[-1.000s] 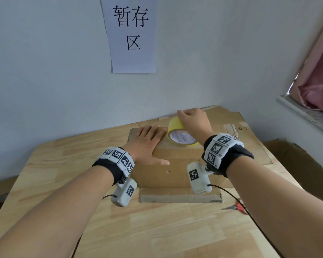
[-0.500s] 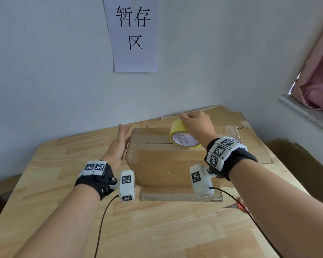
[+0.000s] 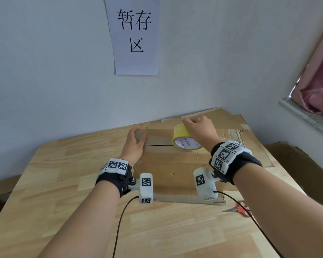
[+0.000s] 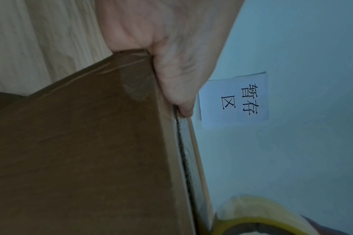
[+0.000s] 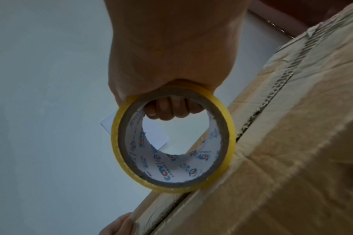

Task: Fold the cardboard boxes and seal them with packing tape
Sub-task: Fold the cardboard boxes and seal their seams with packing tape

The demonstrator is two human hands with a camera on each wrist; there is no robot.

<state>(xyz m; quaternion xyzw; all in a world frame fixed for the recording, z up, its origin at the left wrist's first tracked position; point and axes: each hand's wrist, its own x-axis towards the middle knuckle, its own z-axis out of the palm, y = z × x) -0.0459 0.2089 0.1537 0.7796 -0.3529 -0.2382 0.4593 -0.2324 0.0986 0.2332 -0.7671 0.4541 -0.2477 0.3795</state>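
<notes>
Head view: closed cardboard box [image 3: 173,164], tape roll [image 3: 183,135] atop.

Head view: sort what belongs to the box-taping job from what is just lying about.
In use:
- cardboard box, steadied by the left hand
- yellow tape roll, held by the right hand

Lying about:
- red scissors
- flat cardboard
- wall sign

left hand [image 3: 135,144] clamped, right hand [image 3: 199,130] curled, both forearms extended.

Matt brown cardboard box [image 3: 173,164], glossy yellow plastic tape roll [image 3: 183,135], smooth pale wood table [image 3: 63,183].
</notes>
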